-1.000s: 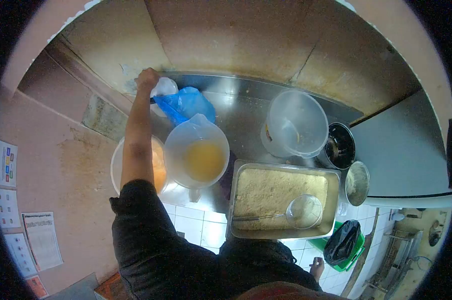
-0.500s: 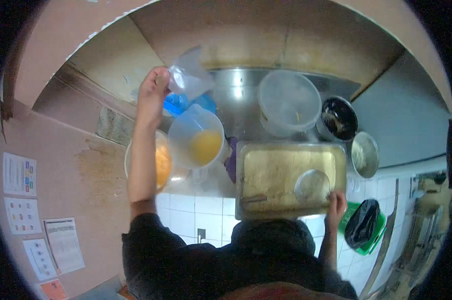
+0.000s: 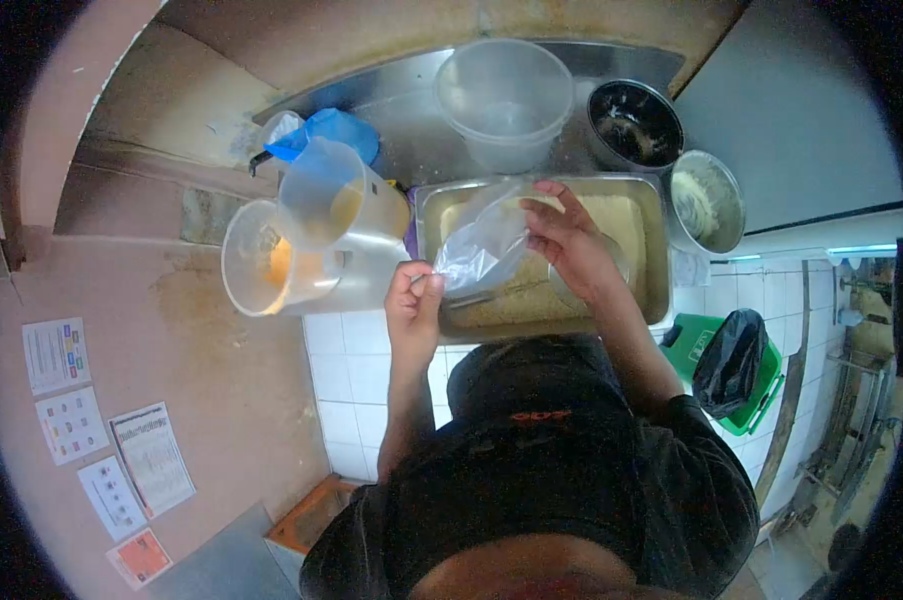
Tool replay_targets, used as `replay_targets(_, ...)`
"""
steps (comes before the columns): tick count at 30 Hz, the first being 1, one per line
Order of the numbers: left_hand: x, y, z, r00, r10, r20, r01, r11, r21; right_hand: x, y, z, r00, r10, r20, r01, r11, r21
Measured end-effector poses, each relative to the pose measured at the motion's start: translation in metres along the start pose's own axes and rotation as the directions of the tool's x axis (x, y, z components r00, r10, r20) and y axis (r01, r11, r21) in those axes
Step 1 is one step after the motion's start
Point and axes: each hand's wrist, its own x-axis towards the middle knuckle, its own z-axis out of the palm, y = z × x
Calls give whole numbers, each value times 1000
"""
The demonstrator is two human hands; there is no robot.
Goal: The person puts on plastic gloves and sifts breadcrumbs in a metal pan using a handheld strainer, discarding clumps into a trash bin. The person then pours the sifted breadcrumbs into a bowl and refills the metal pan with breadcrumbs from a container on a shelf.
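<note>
A clear plastic bag point(image 3: 484, 240) is stretched between my two hands above a metal tray point(image 3: 664, 300). My left hand point(image 3: 415, 298) pinches its lower left end between thumb and fingers. At the upper right edge, my right hand point(image 3: 572, 245) grips the bag with thumb and fingertips, other fingers partly spread. Pale yellow crumbly material fills the tray. A round sieve point(image 3: 620, 265) lies on it, partly hidden behind my right wrist. Beneath the bag, a dark-handled utensil point(image 3: 470, 302) is partly visible in the tray.
Left of the tray stand a translucent jug point(image 3: 317, 200) with yellow contents and a tub point(image 3: 240, 262) with orange contents. Behind are a blue bag point(image 3: 347, 133), a clear bucket point(image 3: 502, 95) and a black bowl point(image 3: 634, 125). A steel bowl point(image 3: 722, 225) and green bin point(image 3: 772, 385) stand right.
My left hand has brought the plastic bag down from the upper left to over the tray. My right hand has left the sieve and taken hold of the bag. The view has shifted.
</note>
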Motion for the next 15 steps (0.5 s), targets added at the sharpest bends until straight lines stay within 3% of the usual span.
replay_targets(1, -9, -1, 5, 1000, -28, -11, 28, 999, -26, -6, 4, -7, 1000, 15, -3, -15, 1000, 5)
replay_targets(3, -14, -6, 16, 999, -41, -36, 40, 999, -34, -15, 10, -15, 944, 288, 159, -316, 930, 190)
replay_targets(7, -19, -12, 25, 1000, 12, 1, -12, 993, 117, -31, 22, -28, 929, 326, 176, -362, 900, 243)
replay_targets(9, -20, -16, 32, 996, 62, 57, -75, 963, 258, -29, 29, -37, 980, 189, 68, -201, 939, 280)
replay_targets(10, -20, -18, 36, 990, 120, 79, -140, 932, 333, -33, 29, -42, 979, 191, 67, -202, 938, 283)
replay_targets(12, -21, -16, 55, 989, 145, 5, -140, 941, 308, -42, 13, -40, 1000, -12, -4, 12, 1000, -17)
replay_targets(13, -21, -15, 66, 984, 165, -70, -139, 949, 282, -45, 9, -40, 1000, -15, -5, 15, 1000, -13)
replay_targets(15, -24, -9, 94, 993, 111, -46, -101, 979, 177, -50, 6, -42, 927, -369, 76, 371, 862, -345)
